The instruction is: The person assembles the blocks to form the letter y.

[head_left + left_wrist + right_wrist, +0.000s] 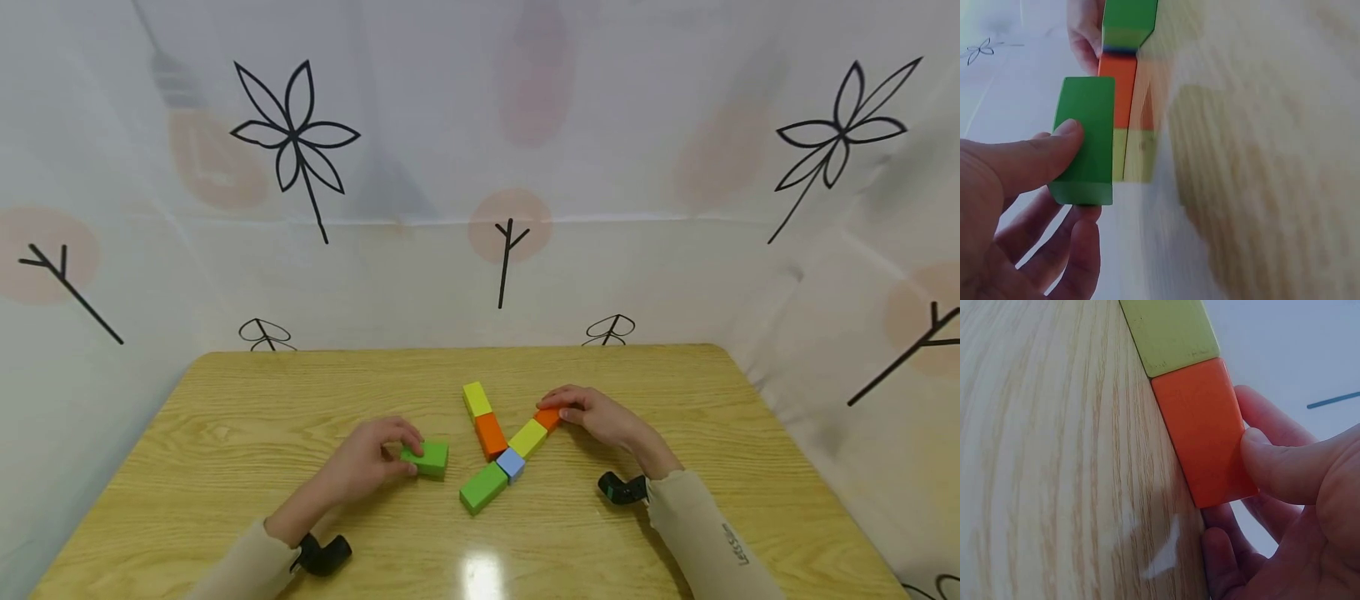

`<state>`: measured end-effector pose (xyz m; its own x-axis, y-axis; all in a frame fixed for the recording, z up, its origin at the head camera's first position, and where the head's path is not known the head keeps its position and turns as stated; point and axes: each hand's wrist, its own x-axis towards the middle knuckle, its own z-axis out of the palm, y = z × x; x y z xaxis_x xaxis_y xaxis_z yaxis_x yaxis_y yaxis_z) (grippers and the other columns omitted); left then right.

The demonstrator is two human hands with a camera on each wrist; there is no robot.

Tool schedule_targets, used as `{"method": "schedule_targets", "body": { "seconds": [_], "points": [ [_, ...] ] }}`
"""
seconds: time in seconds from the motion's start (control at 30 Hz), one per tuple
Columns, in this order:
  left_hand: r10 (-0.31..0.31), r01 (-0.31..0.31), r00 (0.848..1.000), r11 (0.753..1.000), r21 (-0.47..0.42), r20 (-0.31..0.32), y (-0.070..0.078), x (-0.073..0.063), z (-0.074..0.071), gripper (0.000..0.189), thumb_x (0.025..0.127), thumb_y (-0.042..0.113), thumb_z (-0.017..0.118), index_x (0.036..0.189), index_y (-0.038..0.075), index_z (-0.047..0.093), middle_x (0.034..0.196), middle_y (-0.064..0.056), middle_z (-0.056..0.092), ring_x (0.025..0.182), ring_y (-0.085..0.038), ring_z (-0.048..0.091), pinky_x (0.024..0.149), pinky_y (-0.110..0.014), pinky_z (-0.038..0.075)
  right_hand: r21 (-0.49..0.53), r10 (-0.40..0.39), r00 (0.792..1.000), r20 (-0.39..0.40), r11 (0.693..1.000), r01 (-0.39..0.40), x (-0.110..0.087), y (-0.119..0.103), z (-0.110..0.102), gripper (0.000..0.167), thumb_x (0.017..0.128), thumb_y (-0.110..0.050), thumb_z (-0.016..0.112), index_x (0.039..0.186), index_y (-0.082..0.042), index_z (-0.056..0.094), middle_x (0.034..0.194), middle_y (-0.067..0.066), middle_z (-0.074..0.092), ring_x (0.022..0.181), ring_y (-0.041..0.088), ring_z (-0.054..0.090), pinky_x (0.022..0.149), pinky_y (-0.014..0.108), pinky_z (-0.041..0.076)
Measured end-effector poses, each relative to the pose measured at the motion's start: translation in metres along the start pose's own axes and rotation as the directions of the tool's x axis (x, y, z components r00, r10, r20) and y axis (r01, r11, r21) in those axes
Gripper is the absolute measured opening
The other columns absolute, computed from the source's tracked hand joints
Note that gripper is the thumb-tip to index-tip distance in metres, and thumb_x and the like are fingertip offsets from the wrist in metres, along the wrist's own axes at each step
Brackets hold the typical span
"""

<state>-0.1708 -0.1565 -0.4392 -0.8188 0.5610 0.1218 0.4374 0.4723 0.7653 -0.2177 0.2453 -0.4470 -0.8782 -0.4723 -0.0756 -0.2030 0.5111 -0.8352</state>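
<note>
My left hand [372,458] pinches a green block [429,457] between thumb and fingers, left of the other blocks. Whether that block touches the table is hard to tell. My right hand [600,415] holds an orange block [1204,434] by its outer end, thumb on one side. That block's other end meets a yellow block [528,438], which runs down to a small blue block [511,465]. From the blue block a second green block [483,487] extends toward the lower left. A second orange block [491,436] and a second yellow block [477,400] form another arm toward the upper left.
The blocks lie on a wood-grain table [300,400]. White fabric [405,283] with printed plants hangs behind it and at both sides. Black wrist-worn devices, one below the left hand [324,555] and one below the right [621,489], stick out over the table.
</note>
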Motion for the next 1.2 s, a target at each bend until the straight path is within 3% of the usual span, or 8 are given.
{"method": "schedule_targets", "body": {
  "seconds": [0.4,0.6,0.77,1.2],
  "points": [
    [0.006,-0.004,0.999,0.999,0.052,-0.034,0.011,-0.024,0.018,0.023,0.081,0.012,0.083,0.086,0.029,0.069,0.106,0.013,0.064,0.098,-0.015,0.061,0.067,-0.026,0.052,-0.043,-0.042,0.999,0.001,0.998,0.042,0.0,0.001,-0.001,0.033,0.103,0.001,0.047,0.127,-0.007,0.069,0.137,0.016,0.054,0.131,0.043,0.043,0.108,0.059,0.033],
    [0.003,0.0,0.999,0.995,0.101,-0.032,0.015,-0.034,0.026,0.029,0.078,0.013,0.086,0.088,0.032,0.066,0.101,0.018,0.061,0.087,-0.007,0.056,0.072,-0.026,0.048,-0.032,-0.019,1.0,0.001,0.999,0.019,0.0,-0.001,-0.001,0.034,0.103,0.001,0.047,0.127,-0.009,0.069,0.139,0.016,0.053,0.132,0.042,0.042,0.109,0.059,0.032],
    [0.03,-0.026,0.999,0.992,0.124,-0.033,0.019,-0.037,0.032,0.032,0.074,0.013,0.088,0.09,0.029,0.066,0.1,0.017,0.06,0.083,-0.007,0.055,0.072,-0.025,0.048,-0.02,-0.014,1.0,0.0,1.0,0.014,-0.001,0.0,-0.002,0.035,0.103,0.002,0.047,0.127,-0.009,0.069,0.139,0.015,0.054,0.132,0.041,0.042,0.11,0.059,0.032],
    [0.019,-0.02,1.0,0.996,0.089,0.005,0.027,-0.039,0.044,0.033,0.072,0.024,0.09,0.09,0.03,0.062,0.09,0.014,0.054,0.079,-0.006,0.051,0.069,-0.023,0.047,-0.018,-0.009,1.0,-0.004,1.0,0.009,0.0,0.001,0.0,0.035,0.103,0.002,0.047,0.127,-0.01,0.069,0.139,0.015,0.054,0.132,0.041,0.042,0.11,0.059,0.031]
  ]
}}
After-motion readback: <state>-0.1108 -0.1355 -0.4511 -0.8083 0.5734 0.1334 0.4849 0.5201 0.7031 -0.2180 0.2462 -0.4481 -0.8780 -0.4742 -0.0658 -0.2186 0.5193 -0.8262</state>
